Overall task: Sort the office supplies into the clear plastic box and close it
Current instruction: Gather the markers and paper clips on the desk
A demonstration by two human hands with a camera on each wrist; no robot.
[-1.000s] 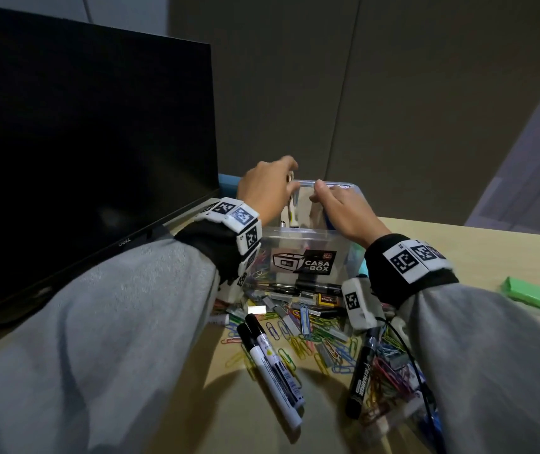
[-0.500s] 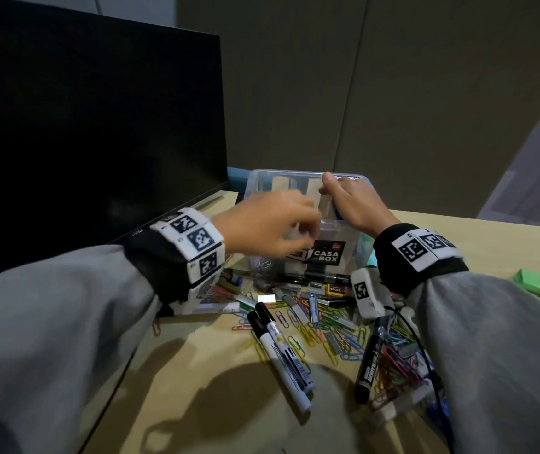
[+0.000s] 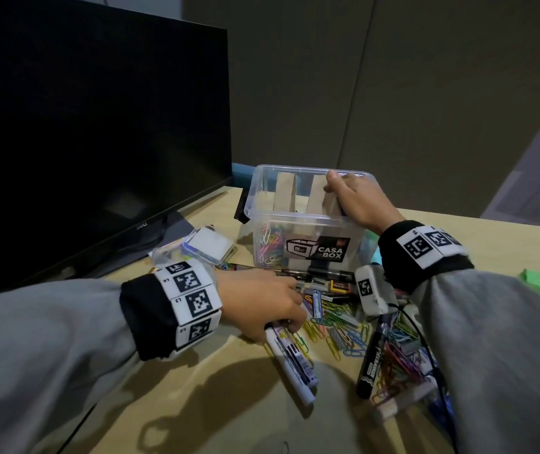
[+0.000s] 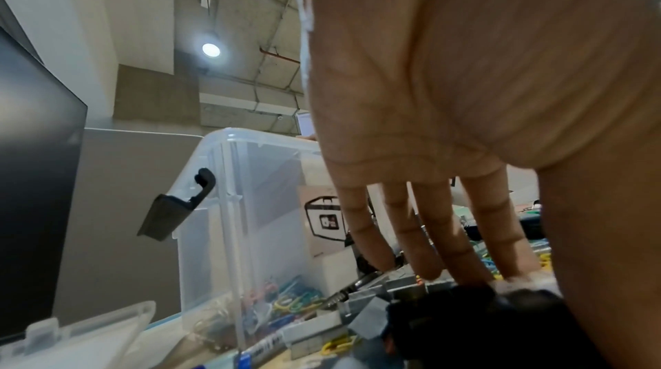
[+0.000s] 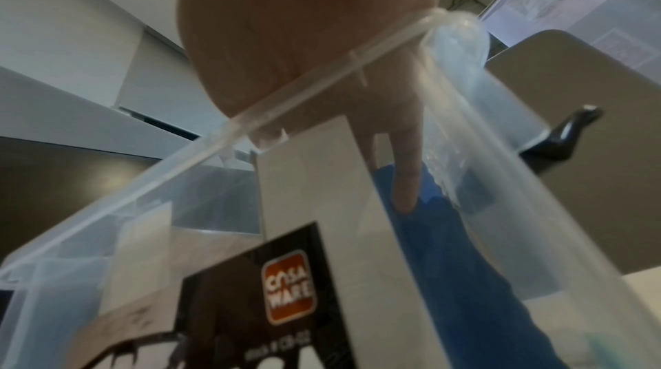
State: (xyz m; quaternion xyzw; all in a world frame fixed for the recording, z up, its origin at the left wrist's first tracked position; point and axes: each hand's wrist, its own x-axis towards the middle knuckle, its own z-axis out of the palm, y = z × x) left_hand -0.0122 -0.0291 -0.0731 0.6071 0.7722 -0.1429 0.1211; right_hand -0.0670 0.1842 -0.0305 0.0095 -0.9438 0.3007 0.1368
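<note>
Desk (image 3: pixel 196 404): right hand (image 3: pixel 357 201) on box (image 3: pixel 262 198) rim, left hand (image 3: pixel 262 303) before it.

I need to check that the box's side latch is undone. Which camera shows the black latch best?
The left wrist view: the black latch hangs open, swung off the clear box wall, close and sharp. The head view shows it small at the box's left edge. The right wrist view catches only a blurred dark latch on the other side.

right hand (image 5: pixel 307 36) over clear box rim (image 5: pixel 200 149) | fingers (image 5: pixel 404 177) inside | label (image 5: pixel 286 290)
</note>
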